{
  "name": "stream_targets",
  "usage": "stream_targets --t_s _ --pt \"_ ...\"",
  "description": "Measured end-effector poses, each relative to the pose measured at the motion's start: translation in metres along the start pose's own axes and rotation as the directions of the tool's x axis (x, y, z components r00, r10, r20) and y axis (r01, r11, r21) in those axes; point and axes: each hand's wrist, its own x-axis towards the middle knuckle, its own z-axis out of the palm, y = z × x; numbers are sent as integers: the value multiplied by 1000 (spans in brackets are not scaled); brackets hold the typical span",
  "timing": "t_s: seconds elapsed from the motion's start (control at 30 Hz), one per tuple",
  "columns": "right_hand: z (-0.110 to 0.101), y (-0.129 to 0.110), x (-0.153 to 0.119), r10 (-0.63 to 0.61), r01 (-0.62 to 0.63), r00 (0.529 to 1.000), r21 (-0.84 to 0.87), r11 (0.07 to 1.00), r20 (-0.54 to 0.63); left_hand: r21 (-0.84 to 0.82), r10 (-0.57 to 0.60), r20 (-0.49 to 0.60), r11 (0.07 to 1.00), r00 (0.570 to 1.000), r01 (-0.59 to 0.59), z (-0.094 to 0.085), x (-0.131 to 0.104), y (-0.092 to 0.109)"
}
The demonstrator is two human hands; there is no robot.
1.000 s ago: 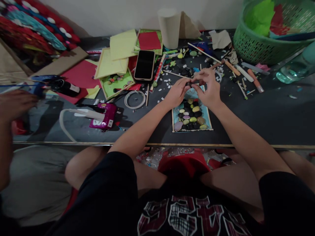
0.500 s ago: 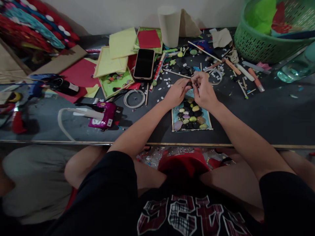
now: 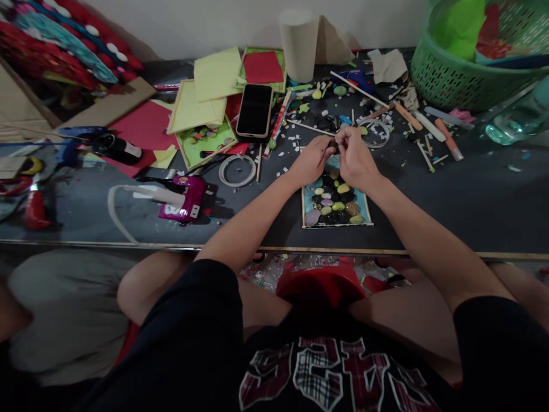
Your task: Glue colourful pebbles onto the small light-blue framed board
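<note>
My left hand (image 3: 312, 158) and my right hand (image 3: 355, 155) meet above the far end of a small framed panel (image 3: 363, 200). A dark pebble (image 3: 331, 146) is pinched in the closed fingers of my left hand. The fingertips of my right hand press together right beside it; whether they grip the pebble too or some tiny thing, I cannot make out. Under my hands, the panel has a light blue ground covered with black, yellow-green, purple and brown pebbles (image 3: 342, 216). My hands hide its far part.
Behind my hands lie paper scraps, thin sticks and a coil of clear tubing (image 3: 377, 133). Leftward are a phone (image 3: 254, 111), framed cards (image 3: 197, 109), a purple power adapter (image 3: 183, 198) and a dark bottle (image 3: 118, 150). A green basket (image 3: 454, 74) and glue sticks (image 3: 448, 139) stand right.
The whole view has shifted slightly, so things appear a little further right. My hands stay together over the panel, with the fingers of my right hand slightly moved at the pebble.
</note>
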Motion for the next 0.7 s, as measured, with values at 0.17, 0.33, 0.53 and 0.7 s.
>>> stream_targets --t_s 0.17,0.33,0.53,0.7 --pt "0 4 -1 -3 4 1000 33 999 -7 -21 -10 3 1000 1000 10 0 1 -1" --pt "-3 1 1 23 -24 1000 95 995 11 -44 -5 -14 999 1000 5 0 2 1" --pt "-5 0 2 22 -23 1000 145 989 2 -57 -8 -18 998 1000 7 -1 2 4" --pt "-10 0 0 55 -43 996 164 986 -72 -62 -27 -36 998 999 25 -6 2 6"
